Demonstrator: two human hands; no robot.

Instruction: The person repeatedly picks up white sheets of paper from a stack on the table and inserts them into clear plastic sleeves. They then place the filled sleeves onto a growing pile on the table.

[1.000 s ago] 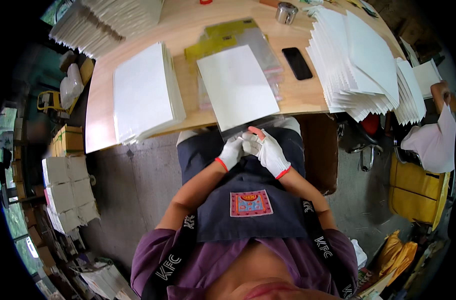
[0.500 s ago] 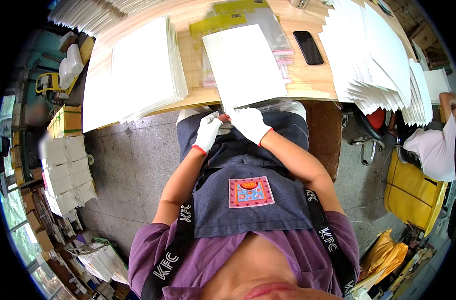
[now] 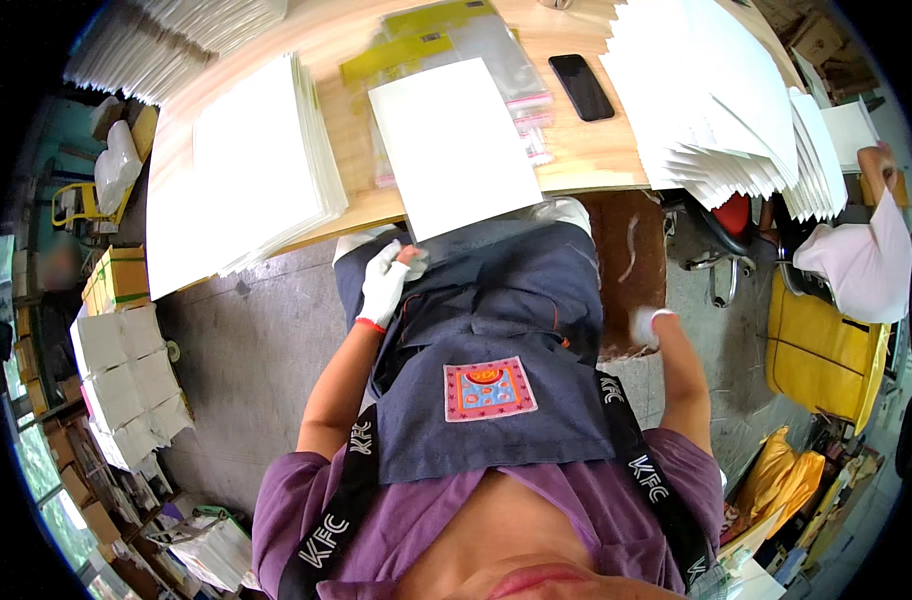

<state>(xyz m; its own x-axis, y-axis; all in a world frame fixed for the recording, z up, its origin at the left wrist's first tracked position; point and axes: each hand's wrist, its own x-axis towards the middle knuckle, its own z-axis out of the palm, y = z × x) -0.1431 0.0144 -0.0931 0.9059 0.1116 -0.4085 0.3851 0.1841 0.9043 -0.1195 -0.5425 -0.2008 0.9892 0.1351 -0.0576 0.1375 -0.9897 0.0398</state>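
Observation:
A blank white sheet (image 3: pixel 458 150) lies tilted over the table's near edge, its lower end above my lap. Beneath that end, part of a clear plastic bag (image 3: pixel 486 232) shows across my dark apron. My left hand (image 3: pixel 384 285), in a white glove with bare fingertips, is closed at the bag's left corner and seems to pinch it. Out to the right, away from the sheet, my gloved right hand (image 3: pixel 647 326) is smeared by motion, its fingers unreadable. A thin pale curled strip (image 3: pixel 632 236) shows against the brown board (image 3: pixel 616 290), beyond that hand.
White sheets are stacked at left (image 3: pixel 261 150) and fanned at right (image 3: pixel 711 100). Flat plastic bags with yellow tops (image 3: pixel 396 60) lie behind my sheet, a black phone (image 3: pixel 581 87) beside them. A person in a pale top (image 3: pixel 856 250) sits far right, near a yellow chair (image 3: pixel 826 345).
My right hand has left the sheet's lower edge and swung right and back toward me. The pale strip has come into view. My left hand stays near the sheet's lower corner.

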